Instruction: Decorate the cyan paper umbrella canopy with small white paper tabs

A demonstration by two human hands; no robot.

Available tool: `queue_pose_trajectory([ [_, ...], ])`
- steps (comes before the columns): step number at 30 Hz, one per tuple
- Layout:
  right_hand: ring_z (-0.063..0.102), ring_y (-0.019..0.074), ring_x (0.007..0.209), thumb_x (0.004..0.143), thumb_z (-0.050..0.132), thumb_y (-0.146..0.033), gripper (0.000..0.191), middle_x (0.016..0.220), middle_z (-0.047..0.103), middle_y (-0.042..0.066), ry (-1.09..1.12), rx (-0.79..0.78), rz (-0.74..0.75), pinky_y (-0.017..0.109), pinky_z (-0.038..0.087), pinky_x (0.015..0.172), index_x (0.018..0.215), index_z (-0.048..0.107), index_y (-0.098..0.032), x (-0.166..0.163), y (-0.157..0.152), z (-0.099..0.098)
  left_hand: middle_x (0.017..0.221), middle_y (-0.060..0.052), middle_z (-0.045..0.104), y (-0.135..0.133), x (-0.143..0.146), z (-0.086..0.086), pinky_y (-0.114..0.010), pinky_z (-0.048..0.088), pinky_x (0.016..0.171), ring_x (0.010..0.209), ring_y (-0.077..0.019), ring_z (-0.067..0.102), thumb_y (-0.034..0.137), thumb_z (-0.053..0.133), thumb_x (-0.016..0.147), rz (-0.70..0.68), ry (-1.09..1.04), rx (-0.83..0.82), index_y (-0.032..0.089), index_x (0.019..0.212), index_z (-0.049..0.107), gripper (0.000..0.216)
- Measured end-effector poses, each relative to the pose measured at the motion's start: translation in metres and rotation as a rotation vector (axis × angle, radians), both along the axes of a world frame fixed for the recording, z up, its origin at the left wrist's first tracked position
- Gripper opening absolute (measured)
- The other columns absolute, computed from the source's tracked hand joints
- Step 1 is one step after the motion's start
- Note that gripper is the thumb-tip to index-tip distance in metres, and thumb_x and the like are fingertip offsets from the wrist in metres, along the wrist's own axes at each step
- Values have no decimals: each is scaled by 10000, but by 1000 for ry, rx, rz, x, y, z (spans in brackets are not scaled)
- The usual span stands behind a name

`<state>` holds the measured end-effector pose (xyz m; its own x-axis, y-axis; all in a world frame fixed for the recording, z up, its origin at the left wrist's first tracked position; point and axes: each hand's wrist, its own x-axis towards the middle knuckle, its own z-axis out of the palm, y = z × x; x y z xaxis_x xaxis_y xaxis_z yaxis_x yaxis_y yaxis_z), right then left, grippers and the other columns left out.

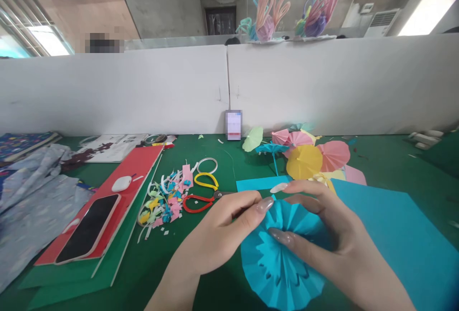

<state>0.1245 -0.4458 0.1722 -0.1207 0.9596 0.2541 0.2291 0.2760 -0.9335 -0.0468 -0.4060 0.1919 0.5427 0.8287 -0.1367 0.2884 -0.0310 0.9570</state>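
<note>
Several paper umbrellas (304, 162) look finished | blue pleated disc (278, 258) folded, seemingly incomplete | left hand (229, 234), right hand (335, 239) pinching its pleats

Grn tbl (387, 163) w/ scissors (217, 195), blu ppr (398, 234).

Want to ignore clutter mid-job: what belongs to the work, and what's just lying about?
Job, by the look of it:
pleated blue paper, in left hand and right hand
blue sheet
scissors
paper scraps
paper umbrellas

Probably just lying about:
dark-screened phone
white case
patterned cloth
</note>
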Motion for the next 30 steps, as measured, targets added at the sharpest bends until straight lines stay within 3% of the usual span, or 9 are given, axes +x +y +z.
queue_pose_trajectory([
  [7,594,106,977,802,646,-175,414,1042,602,-83,27,14,37,149,545,753,1084,511,-448,0,3,-6,619,28,318,-2,0,-2,-231,305,511,579,-111,316,439,438,877,45,41,78,184,584,491,392],
  [13,576,98,997,820,621,-176,369,1051,590,-80,3,91,12,142,513,809,1067,534,-436,-2,0,-7,635,16,409,-4,-2,-7,-232,338,509,599,-122,390,398,441,888,21,47,131,194,714,585,305],
  [17,590,95,969,829,614,-221,324,1022,626,-98,-31,78,-8,149,513,801,1049,539,-448,-3,-3,-6,617,12,406,-5,-3,-6,-231,344,516,636,-134,437,396,411,903,-3,48,155,194,655,533,343],
  [23,593,193,1003,815,613,-383,236,1090,641,-46,-178,27,-63,328,530,834,1045,562,-405,2,-7,-14,599,31,350,-6,-4,-10,-240,290,486,554,-114,364,386,392,911,-6,96,230,201,620,438,348],
  [28,625,179,912,830,593,-357,224,1030,657,5,-238,33,29,265,549,754,1053,586,-327,1,2,-13,592,50,286,-12,-3,-12,-251,235,476,512,-94,294,380,360,928,-31,154,294,195,612,304,371],
  [30,636,176,843,820,601,-367,206,971,671,14,-249,7,64,247,552,693,1011,617,-293,-4,7,-13,590,51,309,-18,-7,-14,-231,252,463,512,-92,316,419,379,916,17,208,299,194,617,340,377],
])
